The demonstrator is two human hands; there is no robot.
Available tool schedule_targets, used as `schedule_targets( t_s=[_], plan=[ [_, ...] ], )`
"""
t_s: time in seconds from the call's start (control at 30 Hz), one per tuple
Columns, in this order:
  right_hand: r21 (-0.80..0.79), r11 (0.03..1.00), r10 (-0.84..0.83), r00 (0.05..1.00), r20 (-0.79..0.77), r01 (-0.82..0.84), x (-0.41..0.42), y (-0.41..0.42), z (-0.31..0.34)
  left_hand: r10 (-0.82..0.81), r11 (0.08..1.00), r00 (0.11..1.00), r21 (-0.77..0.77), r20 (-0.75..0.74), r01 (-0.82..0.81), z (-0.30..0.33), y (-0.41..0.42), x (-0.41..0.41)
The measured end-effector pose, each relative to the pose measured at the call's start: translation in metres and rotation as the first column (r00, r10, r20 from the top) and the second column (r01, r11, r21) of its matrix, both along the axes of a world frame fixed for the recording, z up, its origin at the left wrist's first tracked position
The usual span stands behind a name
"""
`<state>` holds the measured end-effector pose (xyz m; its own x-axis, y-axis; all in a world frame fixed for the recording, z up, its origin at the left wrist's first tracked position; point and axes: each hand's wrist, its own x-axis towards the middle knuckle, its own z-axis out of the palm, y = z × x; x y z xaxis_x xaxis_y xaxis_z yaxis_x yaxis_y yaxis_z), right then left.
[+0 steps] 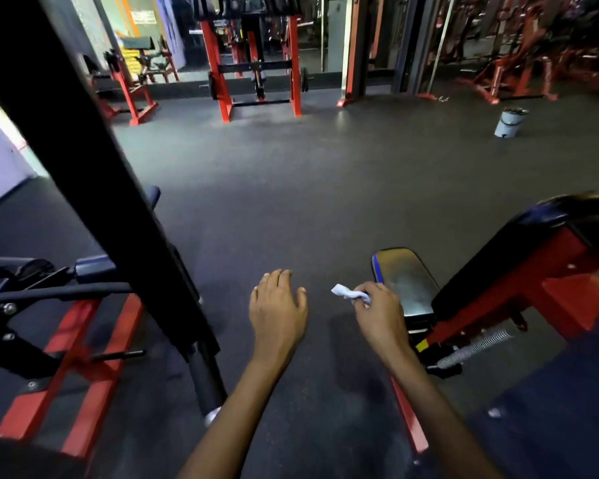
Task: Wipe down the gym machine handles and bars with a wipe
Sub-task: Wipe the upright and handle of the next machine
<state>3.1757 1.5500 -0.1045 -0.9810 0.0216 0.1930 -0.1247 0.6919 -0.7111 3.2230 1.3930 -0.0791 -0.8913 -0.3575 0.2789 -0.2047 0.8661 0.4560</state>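
Head view, looking down over a dark rubber gym floor (291, 188). Lower centre: both forearms reach forward. The left hand (277, 305) hovers palm-down over the floor, fingers relaxed and slightly spread, holding nothing. The right hand (377, 312), just right of centre, has its fingers curled round a wipe (350, 294). The wipe is a small, crumpled, white-to-pale-blue piece; a twisted end sticks out to the left of the fingers, and the rest is hidden in the grip. It sits in the air just left of a black padded seat (405, 281), not touching it.

Left of the frame: a broad black bar (94, 174) runs diagonally from the upper left down to a rounded black handle end (206, 385) near the left forearm. Beneath it lies a red base frame (77, 361). Lower right: a red machine frame (519, 292) with a black pad (567, 219) and a metal coil spring (478, 347). Upper right: a pale bucket (510, 122) stands on the floor. Top centre: a red rack (256, 63).
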Motion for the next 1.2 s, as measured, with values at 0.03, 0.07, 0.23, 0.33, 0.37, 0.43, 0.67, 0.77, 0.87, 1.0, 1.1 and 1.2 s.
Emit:
schedule_targets(
  t_s=[0.03, 0.07, 0.23, 0.33, 0.37, 0.43, 0.67, 0.77, 0.87, 1.0, 1.1, 1.2],
  plan=[
    [-0.004, 1.0, 0.018, 1.0, 0.009, -0.018, -0.012, 0.001, -0.001, 0.013, 1.0, 0.999, -0.003, 0.032, -0.013, -0.004, 0.003, -0.008],
    [-0.002, 0.999, 0.037, 0.999, 0.021, -0.037, -0.028, 0.001, -0.002, 0.029, 1.0, 0.996, -0.01, 0.083, -0.029, -0.007, 0.007, -0.02],
    [0.032, 0.991, 0.127, 0.99, 0.062, -0.13, -0.095, -0.013, 0.003, 0.119, 0.993, 0.984, 0.007, 0.133, -0.121, -0.017, 0.012, -0.073],
    [0.036, 0.984, 0.173, 0.981, 0.088, -0.177, -0.136, -0.029, 0.0, 0.174, 0.983, 0.972, 0.033, 0.159, -0.181, -0.019, 0.009, -0.111],
    [0.026, 0.981, 0.191, 0.977, 0.098, -0.194, -0.149, -0.035, -0.002, 0.184, 0.981, 0.969, 0.035, 0.164, -0.192, -0.019, 0.007, -0.123],
    [0.023, 0.971, 0.235, 0.965, 0.117, -0.239, -0.183, -0.05, -0.008, 0.216, 0.973, 0.962, 0.042, 0.168, -0.226, -0.023, -0.004, -0.153],
    [0.075, 0.908, 0.401, 0.908, 0.123, -0.412, -0.313, -0.133, -0.003, 0.351, 0.923, 0.922, 0.107, 0.162, -0.37, -0.021, -0.078, -0.274],
    [0.086, 0.873, 0.466, 0.874, 0.139, -0.479, -0.359, -0.166, 0.007, 0.399, 0.905, 0.904, 0.093, 0.156, -0.415, -0.014, -0.115, -0.316],
    [0.088, 0.843, 0.517, 0.845, 0.137, -0.53, -0.402, -0.2, 0.016, 0.429, 0.894, 0.891, 0.073, 0.15, -0.442, -0.009, -0.151, -0.355],
    [0.081, 0.777, 0.609, 0.777, 0.156, -0.625, -0.458, -0.257, 0.01, 0.5, 0.851, 0.846, 0.077, 0.186, -0.519, -0.015, -0.194, -0.397],
    [0.067, 0.711, 0.68, 0.708, 0.191, -0.7, -0.488, -0.3, 0.0, 0.558, 0.813, 0.805, 0.061, 0.204, -0.579, -0.028, -0.225, -0.417],
    [0.09, 0.587, 0.783, 0.592, 0.191, -0.805, -0.517, -0.351, -0.008, 0.653, 0.735, 0.724, 0.049, 0.222, -0.677, -0.042, -0.263, -0.434]
  ],
)
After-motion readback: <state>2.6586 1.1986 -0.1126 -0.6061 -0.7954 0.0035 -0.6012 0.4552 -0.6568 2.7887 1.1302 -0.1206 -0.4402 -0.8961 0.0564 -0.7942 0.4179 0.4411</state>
